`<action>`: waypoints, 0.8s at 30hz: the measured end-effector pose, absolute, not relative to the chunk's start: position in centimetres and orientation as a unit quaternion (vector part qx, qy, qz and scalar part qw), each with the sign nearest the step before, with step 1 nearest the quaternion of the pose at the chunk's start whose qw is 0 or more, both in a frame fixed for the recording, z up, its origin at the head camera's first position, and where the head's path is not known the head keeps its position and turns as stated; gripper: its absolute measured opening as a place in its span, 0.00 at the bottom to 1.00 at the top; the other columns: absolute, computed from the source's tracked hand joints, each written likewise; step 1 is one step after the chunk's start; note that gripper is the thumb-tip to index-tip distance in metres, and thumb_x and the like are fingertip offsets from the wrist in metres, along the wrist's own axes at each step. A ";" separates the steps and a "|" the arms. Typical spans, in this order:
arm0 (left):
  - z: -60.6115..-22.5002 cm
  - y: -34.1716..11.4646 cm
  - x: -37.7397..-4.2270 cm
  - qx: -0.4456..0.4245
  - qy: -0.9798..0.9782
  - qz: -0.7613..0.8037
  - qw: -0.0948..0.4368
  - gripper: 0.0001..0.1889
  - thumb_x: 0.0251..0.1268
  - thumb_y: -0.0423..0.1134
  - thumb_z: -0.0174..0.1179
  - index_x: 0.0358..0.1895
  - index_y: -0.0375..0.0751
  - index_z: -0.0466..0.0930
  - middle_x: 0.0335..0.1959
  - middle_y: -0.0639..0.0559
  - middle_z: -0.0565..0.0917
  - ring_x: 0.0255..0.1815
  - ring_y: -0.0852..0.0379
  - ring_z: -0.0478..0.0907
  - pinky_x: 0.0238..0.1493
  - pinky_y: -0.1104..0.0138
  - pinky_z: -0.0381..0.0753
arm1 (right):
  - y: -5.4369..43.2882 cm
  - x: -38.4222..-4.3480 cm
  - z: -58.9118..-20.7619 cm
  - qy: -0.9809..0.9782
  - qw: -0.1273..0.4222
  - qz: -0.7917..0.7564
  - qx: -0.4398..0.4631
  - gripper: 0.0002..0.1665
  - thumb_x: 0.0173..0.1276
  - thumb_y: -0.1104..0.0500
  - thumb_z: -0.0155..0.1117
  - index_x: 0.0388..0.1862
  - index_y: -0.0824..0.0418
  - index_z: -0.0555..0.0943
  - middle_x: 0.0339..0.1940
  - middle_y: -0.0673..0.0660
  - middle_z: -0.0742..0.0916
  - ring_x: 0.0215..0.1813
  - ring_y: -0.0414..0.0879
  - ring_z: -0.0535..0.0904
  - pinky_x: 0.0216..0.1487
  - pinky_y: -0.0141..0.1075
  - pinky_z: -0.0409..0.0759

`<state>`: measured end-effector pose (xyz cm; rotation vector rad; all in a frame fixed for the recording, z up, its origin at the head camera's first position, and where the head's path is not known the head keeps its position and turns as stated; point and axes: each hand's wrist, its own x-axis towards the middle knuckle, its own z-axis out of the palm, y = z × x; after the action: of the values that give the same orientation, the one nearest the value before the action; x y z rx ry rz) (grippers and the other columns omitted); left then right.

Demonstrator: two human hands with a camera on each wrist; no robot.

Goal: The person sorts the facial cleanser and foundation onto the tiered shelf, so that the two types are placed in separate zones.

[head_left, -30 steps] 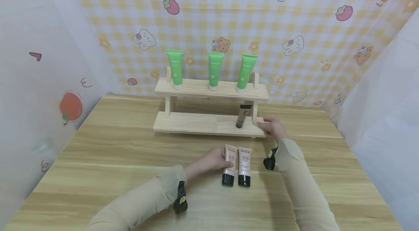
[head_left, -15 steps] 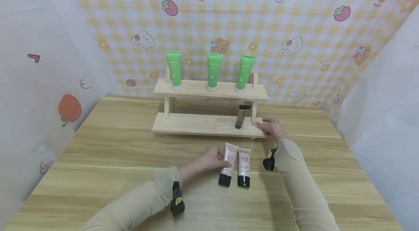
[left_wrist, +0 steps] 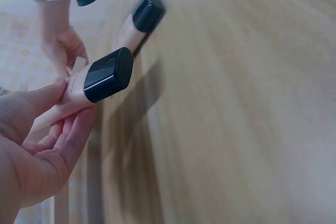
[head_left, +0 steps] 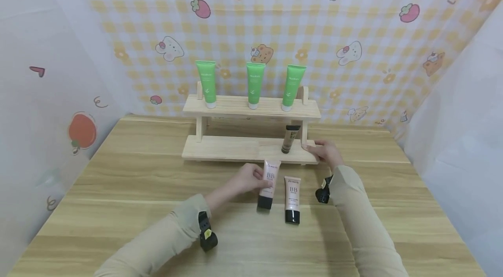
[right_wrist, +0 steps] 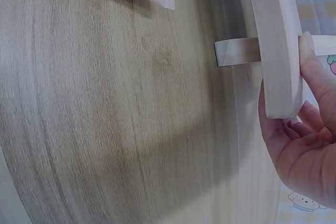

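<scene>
My left hand (head_left: 248, 179) pinches a pink BB cream tube (head_left: 270, 176) with a black cap, thumb on one side and fingers on the other. In the left wrist view the held tube (left_wrist: 79, 88) is raised off the table, its cap toward the camera. A second BB cream tube (head_left: 292, 198) lies on the table to its right. My right hand (head_left: 326, 152) grips the right end of the lower board of a two-tier wooden shelf (head_left: 220, 148). The right wrist view has the thumb on the board's top and fingers beneath the board end (right_wrist: 281, 77).
Three green tubes, one of them the middle tube (head_left: 256, 85), stand on the upper tier. A small dark-capped brown tube (head_left: 290, 139) stands at the right of the lower tier. A patterned cloth (head_left: 235, 28) hangs behind the wooden table (head_left: 129, 189).
My left hand has lifted the left BB cream tube off the table and carried it left and toward the shelf. The right hand has kept its grip on the board.
</scene>
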<state>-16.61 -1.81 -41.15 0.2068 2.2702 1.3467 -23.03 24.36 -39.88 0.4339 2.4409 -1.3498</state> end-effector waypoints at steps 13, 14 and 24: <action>-39.5 -3.3 -18.3 0.063 0.855 0.481 0.184 0.21 0.50 0.43 0.67 0.45 0.36 0.76 0.37 0.47 0.80 0.38 0.56 0.76 0.38 0.68 0.78 | 24.3 -22.9 -39.5 0.851 0.168 -0.472 0.160 0.46 0.59 0.45 0.63 0.68 0.68 0.59 0.08 0.41 0.67 0.18 0.35 0.63 0.28 0.27 0.67; -39.5 -3.5 -18.4 0.063 0.854 0.482 0.182 0.21 0.50 0.43 0.67 0.45 0.36 0.76 0.37 0.47 0.80 0.38 0.56 0.76 0.38 0.68 0.78 | 24.3 -22.9 -39.5 0.851 0.168 -0.471 0.159 0.46 0.59 0.45 0.63 0.68 0.69 0.58 0.09 0.41 0.68 0.18 0.35 0.63 0.28 0.27 0.67; -38.7 -4.1 -19.4 0.065 0.839 0.515 0.163 0.18 0.52 0.38 0.65 0.45 0.33 0.75 0.38 0.44 0.81 0.38 0.55 0.78 0.39 0.68 0.81 | 24.4 -23.1 -39.6 0.852 0.170 -0.469 0.158 0.46 0.59 0.45 0.63 0.67 0.68 0.59 0.09 0.42 0.68 0.17 0.35 0.62 0.28 0.27 0.67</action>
<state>-19.45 -4.13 -38.70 0.1846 2.3933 1.4684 -23.08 24.39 -39.63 0.4489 2.4224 -1.3325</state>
